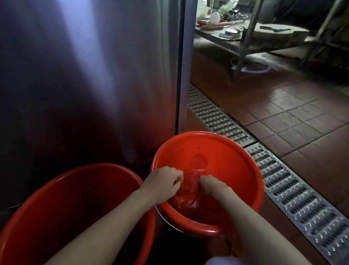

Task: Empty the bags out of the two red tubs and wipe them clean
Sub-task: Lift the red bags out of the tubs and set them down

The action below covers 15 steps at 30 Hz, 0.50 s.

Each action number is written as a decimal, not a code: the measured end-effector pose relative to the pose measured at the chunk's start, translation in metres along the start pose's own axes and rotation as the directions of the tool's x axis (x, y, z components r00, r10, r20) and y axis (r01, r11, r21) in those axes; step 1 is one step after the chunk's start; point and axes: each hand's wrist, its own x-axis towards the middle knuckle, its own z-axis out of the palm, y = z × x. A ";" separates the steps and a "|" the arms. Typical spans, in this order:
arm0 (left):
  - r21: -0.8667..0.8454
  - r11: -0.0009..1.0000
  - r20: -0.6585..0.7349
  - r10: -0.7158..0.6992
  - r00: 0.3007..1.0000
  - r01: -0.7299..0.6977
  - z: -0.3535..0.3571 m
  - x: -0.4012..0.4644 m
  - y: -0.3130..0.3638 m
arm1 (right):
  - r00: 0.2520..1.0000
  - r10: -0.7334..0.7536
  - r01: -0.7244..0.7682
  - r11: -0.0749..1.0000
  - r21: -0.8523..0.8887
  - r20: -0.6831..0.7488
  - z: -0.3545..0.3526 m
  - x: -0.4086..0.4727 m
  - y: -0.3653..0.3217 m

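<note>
- Both hands are down inside the far tub (209,156), which stands at the foot of the steel cabinet (81,62). The left hand (163,183) has its fingers curled, pinching the top of a red bag (188,187); the right hand (209,185) grips the same bag from the other side, though its fingertips are hidden behind the plastic.
- The bag lies low in the tub, on the near side, bunched between the two hands.
- Thin film pulled from two sides could tear, I judge, and spill whatever it holds back into the tub.
- The bag is almost the tub's own colour in this dim light, so a scrap or a second bag could be missed.
- The tub seems to sit on something metal beneath it; a hard upward tug might tip it toward the drain grate (290,193) beside it.
- The near tub (76,197), just left of the far one, is dark inside; I cannot tell whether any bag lies in it.
</note>
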 end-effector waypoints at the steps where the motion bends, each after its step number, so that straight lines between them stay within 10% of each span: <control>1: -0.018 1.000 -0.005 -0.006 1.000 0.006 0.001 0.001 -0.001 | 1.000 0.008 -0.008 1.000 0.021 -0.023 0.004 0.001 0.002; 11: -0.049 0.997 -0.110 -0.067 0.992 0.062 0.016 0.005 -0.002 | 0.956 0.079 0.060 0.890 0.452 -0.284 0.007 0.003 0.016; 15: -0.024 0.998 -0.118 -0.063 0.991 0.061 0.017 0.006 -0.002 | 0.982 0.064 0.043 0.842 0.538 -0.179 0.009 0.007 0.018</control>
